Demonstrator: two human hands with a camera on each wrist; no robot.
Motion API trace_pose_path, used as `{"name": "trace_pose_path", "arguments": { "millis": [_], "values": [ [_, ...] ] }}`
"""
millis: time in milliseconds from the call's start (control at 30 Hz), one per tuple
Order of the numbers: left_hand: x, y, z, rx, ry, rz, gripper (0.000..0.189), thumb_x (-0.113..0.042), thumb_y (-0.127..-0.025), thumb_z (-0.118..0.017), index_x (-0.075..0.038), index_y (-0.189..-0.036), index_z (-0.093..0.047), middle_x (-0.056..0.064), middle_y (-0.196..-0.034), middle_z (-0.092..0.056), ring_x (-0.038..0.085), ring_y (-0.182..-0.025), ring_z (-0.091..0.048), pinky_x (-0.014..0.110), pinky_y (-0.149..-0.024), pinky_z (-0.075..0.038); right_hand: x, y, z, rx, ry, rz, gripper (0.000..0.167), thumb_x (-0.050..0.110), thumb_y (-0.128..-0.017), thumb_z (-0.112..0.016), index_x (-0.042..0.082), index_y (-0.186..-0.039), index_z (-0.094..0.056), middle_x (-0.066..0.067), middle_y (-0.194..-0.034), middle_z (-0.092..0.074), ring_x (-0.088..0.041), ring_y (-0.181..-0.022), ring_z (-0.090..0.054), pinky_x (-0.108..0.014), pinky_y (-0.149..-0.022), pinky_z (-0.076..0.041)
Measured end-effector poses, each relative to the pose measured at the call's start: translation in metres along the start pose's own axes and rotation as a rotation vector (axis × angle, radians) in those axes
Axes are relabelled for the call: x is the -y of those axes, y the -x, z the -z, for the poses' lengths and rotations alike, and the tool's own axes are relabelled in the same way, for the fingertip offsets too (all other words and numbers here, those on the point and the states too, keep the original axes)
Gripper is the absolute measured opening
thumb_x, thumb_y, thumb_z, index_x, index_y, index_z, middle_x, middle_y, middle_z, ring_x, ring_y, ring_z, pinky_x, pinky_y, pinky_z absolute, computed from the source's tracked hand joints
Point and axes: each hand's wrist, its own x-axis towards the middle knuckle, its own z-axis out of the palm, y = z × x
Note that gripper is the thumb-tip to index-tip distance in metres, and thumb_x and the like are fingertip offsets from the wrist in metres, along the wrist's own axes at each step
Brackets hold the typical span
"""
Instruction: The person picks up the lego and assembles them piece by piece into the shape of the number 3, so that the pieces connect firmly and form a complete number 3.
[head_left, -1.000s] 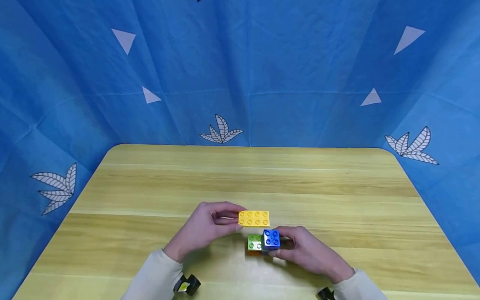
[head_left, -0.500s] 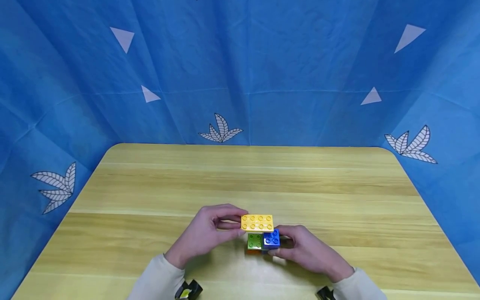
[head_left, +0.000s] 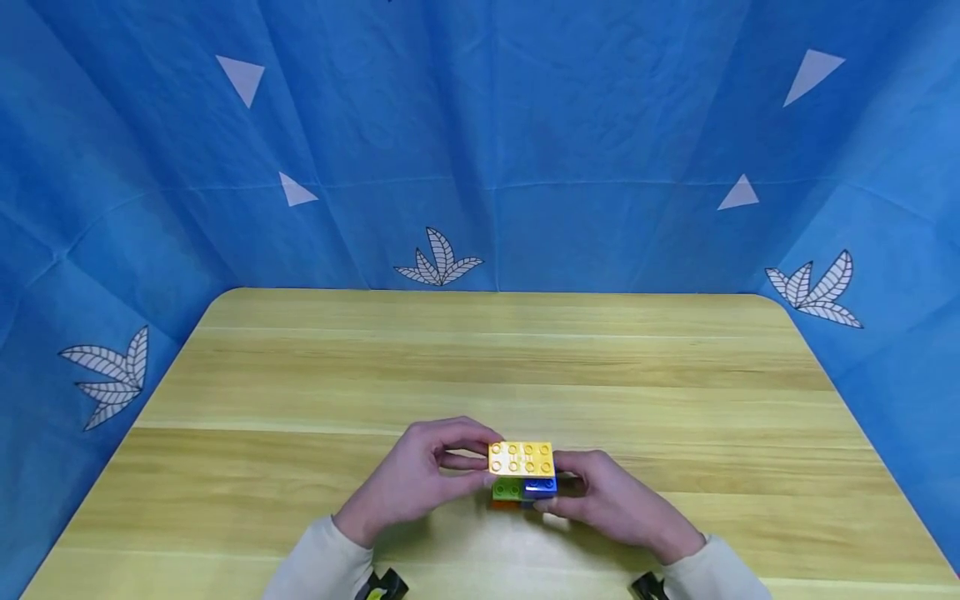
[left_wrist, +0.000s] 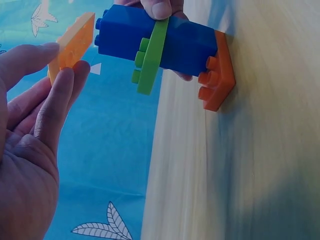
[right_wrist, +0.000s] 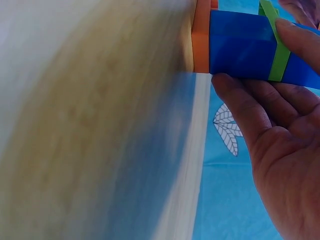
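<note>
My left hand (head_left: 423,473) pinches the left end of a thin yellow toy brick (head_left: 521,459) between thumb and fingers. In the left wrist view this brick hangs over the studs of the upper blue brick (left_wrist: 125,27), with a gap between them. Below that blue brick comes a thin green brick (left_wrist: 154,60), then a lower blue brick (left_wrist: 187,47), then a thin orange brick (left_wrist: 222,75) at the base on the table. My right hand (head_left: 611,500) grips the stack from the right, thumb and fingers on the blue bricks and the green edge.
A pale wooden table (head_left: 300,358) spreads out around the stack. Behind it and at both sides hangs a blue curtain (head_left: 562,125) printed with leaves and triangles. Dark wrist devices (head_left: 386,583) sit by the sleeves.
My left hand has brought the yellow brick right and nearer to me, from behind the stack to over the top blue brick. The right hand and the stack stay nearly still.
</note>
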Motion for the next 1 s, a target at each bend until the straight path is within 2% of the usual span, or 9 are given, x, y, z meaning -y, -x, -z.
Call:
{"name": "trace_pose_path", "arguments": {
  "millis": [167,400,567,700,1000],
  "values": [
    [0.0026,-0.0003,-0.0019,0.002,0.009,-0.026,0.031,-0.007,-0.084,-0.078,-0.009,-0.114,-0.070,0.003,-0.112,-0.066,0.022,-0.102,-0.066,0.036,-0.083,-0.056,-0.0003,0.0003,-0.0001,-0.008,0.030,0.004,0.031,0.027,-0.092,-0.071,0.017,-0.121,-0.066,0.008,-0.116,-0.067,-0.015,-0.111,-0.062,-0.030,-0.095,-0.048],
    [0.0026,0.0005,-0.0049,0.027,0.000,-0.001,0.031,-0.006,-0.085,-0.077,-0.010,-0.115,-0.070,0.002,-0.112,-0.066,0.020,-0.101,-0.066,0.034,-0.083,-0.056,0.0012,0.0005,0.0000,-0.002,0.033,-0.021,0.029,0.026,-0.092,-0.071,0.014,-0.118,-0.066,0.008,-0.111,-0.069,-0.015,-0.106,-0.064,-0.029,-0.091,-0.050],
    [0.0053,0.0015,-0.0046,0.049,-0.020,-0.055,0.035,-0.006,-0.086,-0.077,-0.006,-0.119,-0.069,0.003,-0.113,-0.065,0.020,-0.101,-0.066,0.034,-0.083,-0.056,0.0026,0.0009,-0.0001,0.001,0.037,-0.024,0.029,0.026,-0.092,-0.071,0.014,-0.118,-0.066,0.009,-0.111,-0.069,-0.014,-0.106,-0.064,-0.029,-0.092,-0.050],
    [0.0072,0.0017,-0.0048,0.050,-0.029,-0.089,0.033,-0.005,-0.085,-0.077,-0.006,-0.117,-0.070,0.004,-0.112,-0.066,0.019,-0.100,-0.066,0.035,-0.082,-0.056,0.0034,0.0011,-0.0007,-0.003,0.033,-0.014,0.028,0.026,-0.092,-0.072,0.015,-0.117,-0.067,0.008,-0.111,-0.068,-0.015,-0.105,-0.064,-0.030,-0.092,-0.050],
    [0.0041,0.0015,-0.0045,0.077,-0.054,-0.043,0.034,-0.006,-0.084,-0.078,-0.008,-0.117,-0.070,0.002,-0.111,-0.066,0.018,-0.100,-0.067,0.032,-0.080,-0.057,0.0041,0.0019,-0.0012,-0.018,0.062,-0.002,0.024,0.027,-0.092,-0.072,0.018,-0.114,-0.068,0.010,-0.109,-0.069,-0.014,-0.103,-0.064,-0.030,-0.090,-0.050]
  ]
}}
